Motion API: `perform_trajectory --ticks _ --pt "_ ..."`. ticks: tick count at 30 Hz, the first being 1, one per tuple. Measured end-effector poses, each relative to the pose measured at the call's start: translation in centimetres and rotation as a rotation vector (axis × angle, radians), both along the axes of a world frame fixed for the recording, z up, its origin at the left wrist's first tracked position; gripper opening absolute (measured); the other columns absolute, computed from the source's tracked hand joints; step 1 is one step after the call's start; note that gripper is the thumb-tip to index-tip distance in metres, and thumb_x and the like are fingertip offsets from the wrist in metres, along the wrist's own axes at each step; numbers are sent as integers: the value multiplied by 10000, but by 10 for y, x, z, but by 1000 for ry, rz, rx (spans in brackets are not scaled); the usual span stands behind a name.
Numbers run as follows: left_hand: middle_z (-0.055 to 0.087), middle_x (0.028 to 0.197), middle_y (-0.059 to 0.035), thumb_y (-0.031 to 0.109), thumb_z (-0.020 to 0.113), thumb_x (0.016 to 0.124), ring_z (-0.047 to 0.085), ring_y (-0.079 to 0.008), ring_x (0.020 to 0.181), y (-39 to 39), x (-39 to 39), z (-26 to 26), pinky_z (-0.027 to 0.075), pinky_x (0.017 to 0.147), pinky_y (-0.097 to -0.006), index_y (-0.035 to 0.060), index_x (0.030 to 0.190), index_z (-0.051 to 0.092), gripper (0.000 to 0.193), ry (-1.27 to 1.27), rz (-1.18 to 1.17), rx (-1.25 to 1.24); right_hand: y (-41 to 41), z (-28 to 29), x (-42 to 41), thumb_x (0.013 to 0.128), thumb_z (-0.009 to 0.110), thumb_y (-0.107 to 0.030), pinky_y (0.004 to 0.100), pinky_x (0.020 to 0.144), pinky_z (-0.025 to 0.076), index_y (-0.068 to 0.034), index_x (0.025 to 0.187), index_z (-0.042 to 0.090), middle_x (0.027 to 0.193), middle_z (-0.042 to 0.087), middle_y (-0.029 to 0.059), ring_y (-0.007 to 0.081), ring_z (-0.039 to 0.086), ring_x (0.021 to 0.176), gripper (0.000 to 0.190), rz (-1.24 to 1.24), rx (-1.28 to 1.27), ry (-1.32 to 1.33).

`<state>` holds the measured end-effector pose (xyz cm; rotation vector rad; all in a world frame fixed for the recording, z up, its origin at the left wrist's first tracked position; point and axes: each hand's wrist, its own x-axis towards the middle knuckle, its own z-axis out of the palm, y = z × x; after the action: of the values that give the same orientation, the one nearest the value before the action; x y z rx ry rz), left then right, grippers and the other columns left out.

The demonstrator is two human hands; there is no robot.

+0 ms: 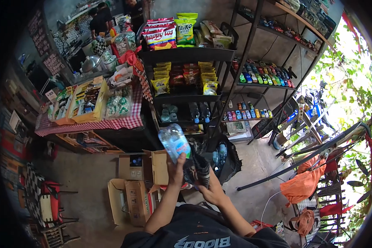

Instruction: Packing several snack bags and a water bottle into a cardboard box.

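Note:
My left hand is closed round a clear plastic water bottle with a printed label, tilted up to the left. Just right of it, my right hand grips a dark cloth with a ribbed, striped edge, whose folds touch the bottle's side. Past my hands, a black bag on the floor holds several clear plastic bottles. On the low level of the black rack ahead lie more bottles with blue caps, beside some round clear containers.
Snack bags fill the upper tiers of the black rack. Cardboard boxes stand open on the floor at left. A table with a red checked cloth is ahead left. Toy cars line a metal shelf at right, near a long dark pole.

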<state>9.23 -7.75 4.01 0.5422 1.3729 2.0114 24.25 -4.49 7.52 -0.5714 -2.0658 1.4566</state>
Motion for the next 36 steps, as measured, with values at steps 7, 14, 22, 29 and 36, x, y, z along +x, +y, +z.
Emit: perform_trajectory --ticks 7,14,22,29,36 --pt "558 1098 -72 302 695 802 542 -162 1010 -5 42 -5 431 886 -317 22 1190 456 535 137 -188 77 14 -6 -3 840 547 -51 326 899 412 30 1192 484 1084 573 111 205 545 991 367 -260 -184 163" --pt "598 1051 -90 230 662 844 600 -164 916 0 27 12 491 787 -283 9 1183 481 443 -31 -76 51 8 -9 4 793 555 -26 385 1084 220 21 1316 397 1440 294 218 342 281 1346 549 -57 -3 132" --pt "597 1053 -79 176 653 846 588 -162 953 -3 39 27 474 824 -290 -1 1162 490 397 -33 -114 93 2 -15 1 826 535 -48 248 685 434 19 1109 532 870 586 38 104 529 753 291 -209 -88 266" --pt "574 1101 -80 221 533 896 571 -161 980 -11 14 18 453 853 -289 25 1198 474 365 -157 -104 104 4 3 -3 772 554 -5 343 1043 293 32 1311 406 1361 398 186 270 394 1268 560 -35 397 177" --pt "529 1171 -95 271 405 939 503 -162 1081 -28 17 28 374 953 -315 15 1280 420 427 -151 -411 245 19 -8 -9 873 540 -113 331 949 379 34 1225 462 1139 547 124 211 500 1100 390 -190 -403 116"
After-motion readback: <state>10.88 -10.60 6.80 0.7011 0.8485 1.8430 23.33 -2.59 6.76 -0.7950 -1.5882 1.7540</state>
